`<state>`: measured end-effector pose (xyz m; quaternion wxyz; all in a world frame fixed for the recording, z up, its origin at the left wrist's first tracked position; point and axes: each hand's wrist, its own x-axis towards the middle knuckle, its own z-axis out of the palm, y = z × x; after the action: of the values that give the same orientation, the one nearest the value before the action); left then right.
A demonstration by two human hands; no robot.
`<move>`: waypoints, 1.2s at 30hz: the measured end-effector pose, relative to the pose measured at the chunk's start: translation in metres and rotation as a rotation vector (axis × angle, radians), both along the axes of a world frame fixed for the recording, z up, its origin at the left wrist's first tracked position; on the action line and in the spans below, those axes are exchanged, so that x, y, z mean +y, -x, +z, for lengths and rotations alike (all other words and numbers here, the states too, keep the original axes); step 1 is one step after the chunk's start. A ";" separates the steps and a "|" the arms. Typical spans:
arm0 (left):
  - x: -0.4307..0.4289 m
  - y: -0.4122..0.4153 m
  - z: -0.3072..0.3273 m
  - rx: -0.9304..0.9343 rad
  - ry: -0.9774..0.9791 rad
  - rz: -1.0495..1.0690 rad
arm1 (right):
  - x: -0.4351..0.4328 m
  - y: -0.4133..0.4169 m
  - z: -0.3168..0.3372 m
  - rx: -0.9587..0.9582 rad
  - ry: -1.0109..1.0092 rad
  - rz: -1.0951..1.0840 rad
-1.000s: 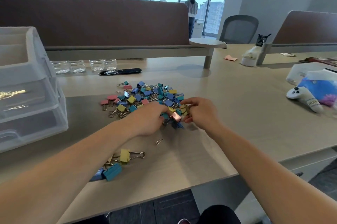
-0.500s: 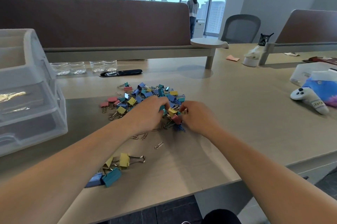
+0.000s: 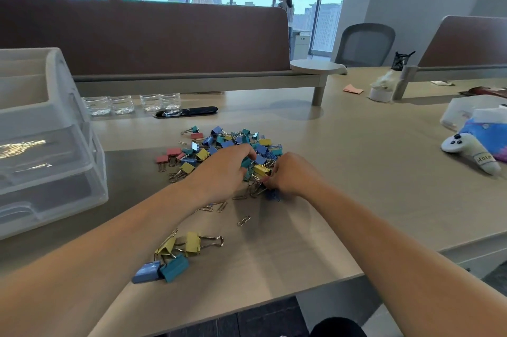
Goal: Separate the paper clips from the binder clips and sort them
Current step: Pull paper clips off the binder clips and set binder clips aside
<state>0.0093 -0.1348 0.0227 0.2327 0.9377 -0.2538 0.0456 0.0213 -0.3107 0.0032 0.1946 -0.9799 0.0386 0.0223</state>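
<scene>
Mid-sort, left hand [image 3: 223, 169] and right hand [image 3: 295, 176] worked the mixed pile [image 3: 219, 141], fingers [image 3: 245, 151] curled, on what I couldn't tell; next called for freeing one clip

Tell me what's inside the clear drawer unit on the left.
In the clear drawer unit, a cluster of thin gold pieces glints through one drawer front, probably paper clips. The hazy plastic hides whatever else the drawers hold.

Left hand [image 3: 222, 170], right hand [image 3: 292, 174] side by side, both curled, palms down.
</scene>
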 end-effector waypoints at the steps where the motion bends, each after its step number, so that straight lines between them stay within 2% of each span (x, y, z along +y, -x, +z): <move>1: 0.001 0.001 0.001 0.002 0.001 0.000 | 0.000 -0.001 -0.001 -0.002 -0.006 -0.009; 11: 0.002 0.008 0.002 0.038 0.017 -0.007 | 0.004 0.006 -0.009 -0.122 0.027 -0.048; 17: 0.003 0.010 -0.001 0.088 0.025 -0.011 | 0.007 0.009 -0.005 -0.147 -0.052 -0.074; 24: 0.004 0.018 0.001 0.107 0.069 0.008 | -0.001 0.026 0.014 -0.267 -0.177 -0.083; 27: 0.003 0.029 0.005 0.116 0.074 0.004 | -0.006 0.042 0.020 -0.218 -0.225 -0.007; 30: 0.001 0.043 0.005 0.153 0.037 -0.010 | -0.009 0.065 0.025 -0.135 -0.185 0.076; 36: 0.003 0.074 -0.002 0.115 -0.132 -0.017 | -0.009 0.100 0.020 -0.050 -0.168 0.166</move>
<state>-0.0643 -0.1321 0.0206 0.1850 0.9499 -0.2505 -0.0273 -0.0790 -0.3201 0.0231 0.2742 -0.9602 -0.0493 0.0172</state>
